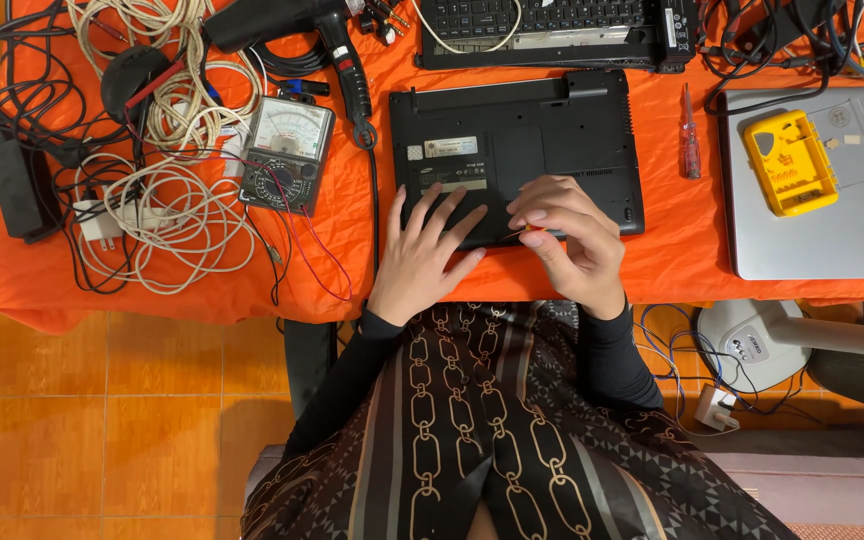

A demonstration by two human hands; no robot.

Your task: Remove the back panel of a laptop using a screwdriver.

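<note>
- Orange cloth [202, 290] covers the table; a black laptop [517, 150] lies on it underside up, long axis left to right.
- Left hand [427, 250]: flat and spread open on the near edge, gripping nothing.
- Right hand [572, 245]: fingers pinched round a small screwdriver [532, 229], tip at the same edge.
- An analog multimeter [287, 155] lies well to the left.

Black laptop [517, 150] laid upside down, base panel up, at near edge of orange-covered table [172, 285]; small orange-tipped tool [530, 229] held against near edge of laptop.
</note>
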